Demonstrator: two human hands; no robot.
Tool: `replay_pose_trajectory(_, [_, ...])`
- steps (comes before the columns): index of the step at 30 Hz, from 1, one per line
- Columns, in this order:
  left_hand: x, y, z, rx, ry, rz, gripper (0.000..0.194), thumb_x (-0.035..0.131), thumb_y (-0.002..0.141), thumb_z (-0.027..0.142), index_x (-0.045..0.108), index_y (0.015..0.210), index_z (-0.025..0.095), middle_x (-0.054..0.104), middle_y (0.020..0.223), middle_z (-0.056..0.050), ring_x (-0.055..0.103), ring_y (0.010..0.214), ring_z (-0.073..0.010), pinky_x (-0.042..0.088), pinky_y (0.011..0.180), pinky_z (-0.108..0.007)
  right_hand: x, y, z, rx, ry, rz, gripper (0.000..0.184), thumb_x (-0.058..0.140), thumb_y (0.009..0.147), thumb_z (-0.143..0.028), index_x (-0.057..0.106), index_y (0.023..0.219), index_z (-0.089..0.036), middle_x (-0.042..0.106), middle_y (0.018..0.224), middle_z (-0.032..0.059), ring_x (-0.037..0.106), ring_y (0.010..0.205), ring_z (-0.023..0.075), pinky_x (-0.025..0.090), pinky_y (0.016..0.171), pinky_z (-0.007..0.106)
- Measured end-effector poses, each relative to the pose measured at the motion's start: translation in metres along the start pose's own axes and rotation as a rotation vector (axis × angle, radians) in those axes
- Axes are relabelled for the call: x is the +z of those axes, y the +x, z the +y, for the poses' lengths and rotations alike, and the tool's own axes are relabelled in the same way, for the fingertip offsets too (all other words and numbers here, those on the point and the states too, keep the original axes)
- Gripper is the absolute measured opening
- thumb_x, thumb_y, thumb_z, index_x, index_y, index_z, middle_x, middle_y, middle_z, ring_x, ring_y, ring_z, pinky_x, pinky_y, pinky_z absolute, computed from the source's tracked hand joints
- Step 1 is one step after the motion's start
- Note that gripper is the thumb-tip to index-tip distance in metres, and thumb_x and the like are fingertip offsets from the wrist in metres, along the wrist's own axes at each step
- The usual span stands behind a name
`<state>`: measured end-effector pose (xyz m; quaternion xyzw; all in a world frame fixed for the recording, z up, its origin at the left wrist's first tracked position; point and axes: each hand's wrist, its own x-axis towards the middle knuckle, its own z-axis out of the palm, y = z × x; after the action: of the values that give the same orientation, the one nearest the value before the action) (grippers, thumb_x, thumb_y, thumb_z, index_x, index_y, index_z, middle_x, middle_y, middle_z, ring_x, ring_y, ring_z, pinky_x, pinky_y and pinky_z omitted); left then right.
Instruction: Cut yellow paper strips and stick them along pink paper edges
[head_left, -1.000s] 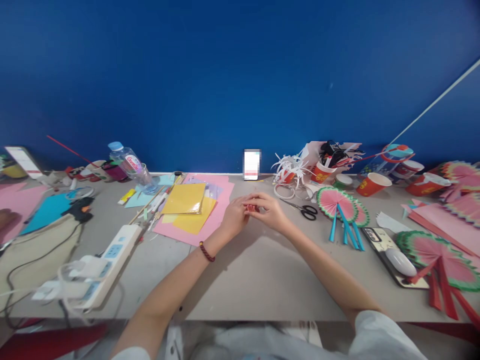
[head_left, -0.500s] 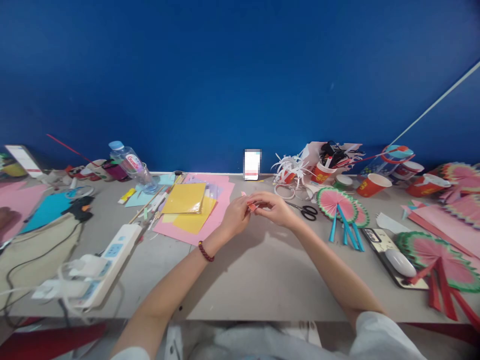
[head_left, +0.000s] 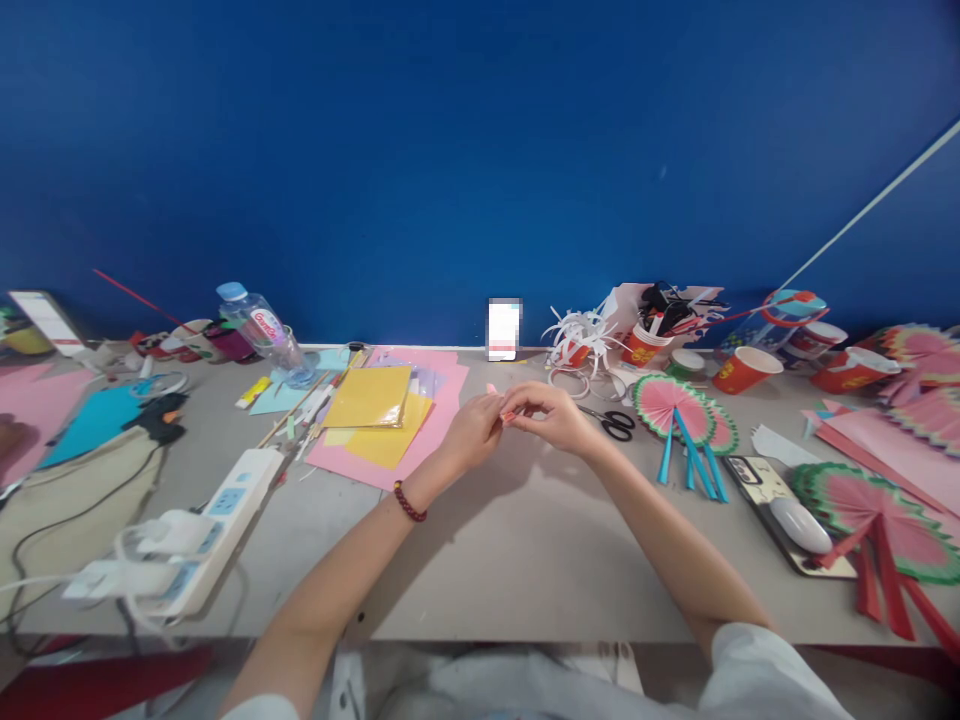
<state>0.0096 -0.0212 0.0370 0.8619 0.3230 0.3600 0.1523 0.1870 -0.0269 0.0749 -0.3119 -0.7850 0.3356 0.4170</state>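
Note:
My left hand [head_left: 472, 432] and my right hand [head_left: 551, 415] meet over the grey table [head_left: 517, 550], fingertips pinched together on a small folded pink-red paper piece [head_left: 504, 410]. Only a sliver of the paper shows between the fingers. A dark red bead bracelet [head_left: 409, 502] sits on my left wrist. Just left of the hands lie yellow sheets [head_left: 375, 410] on pink paper [head_left: 442, 395]. Black scissors [head_left: 611, 422] lie just right of my right hand.
Pink-and-green paper fans with blue sticks [head_left: 686, 420] and red sticks [head_left: 877, 515] lie at the right. Red cups [head_left: 746, 368] and white paper curls [head_left: 577, 335] stand at the back. A power strip [head_left: 217, 515], glue gun [head_left: 154, 418], bottle [head_left: 262, 330] are left; a phone [head_left: 503, 328] leans on the wall.
My hands have turned the small paper piece between the fingertips and lifted it slightly; less of it shows now. Nothing else on the table has moved.

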Motion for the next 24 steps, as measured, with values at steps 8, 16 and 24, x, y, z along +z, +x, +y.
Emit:
replay_pose_trajectory(8, [-0.0010,0.0004,0.0012,0.001,0.040,0.005,0.017,0.038,0.091,0.018,0.055,0.089,0.019,0.063,0.084,-0.008,0.060,0.080,-0.0213,0.046,0.073,-0.033,0.0026,-0.0007,-0.0002,-0.004,0.016,0.051,0.019,0.069,0.079,-0.039,0.072,0.077,-0.020,0.070,0.081,0.0063,0.065,0.071,0.0158,0.054,0.065,0.028])
replay_pose_trajectory(16, [-0.0011,-0.0008,0.0037,0.035,0.028,0.118,0.024,0.045,0.091,0.027,0.057,0.110,0.020,0.066,0.111,-0.010,0.060,0.108,-0.0227,0.045,0.093,-0.038,0.0020,-0.0012,0.0001,-0.068,-0.013,0.110,0.019,0.069,0.079,-0.039,0.074,0.075,-0.022,0.071,0.078,0.0064,0.066,0.073,0.0181,0.054,0.069,0.032])
replay_pose_trajectory(24, [-0.0009,-0.0004,-0.0018,0.085,-0.019,0.166,0.023,0.042,0.093,0.023,0.064,0.099,0.020,0.071,0.103,-0.009,0.065,0.098,-0.0209,0.049,0.083,-0.035,0.0005,-0.0007,0.0006,-0.089,-0.024,0.090,0.015,0.070,0.079,-0.036,0.074,0.077,-0.022,0.071,0.081,0.0062,0.066,0.075,0.0175,0.054,0.070,0.031])
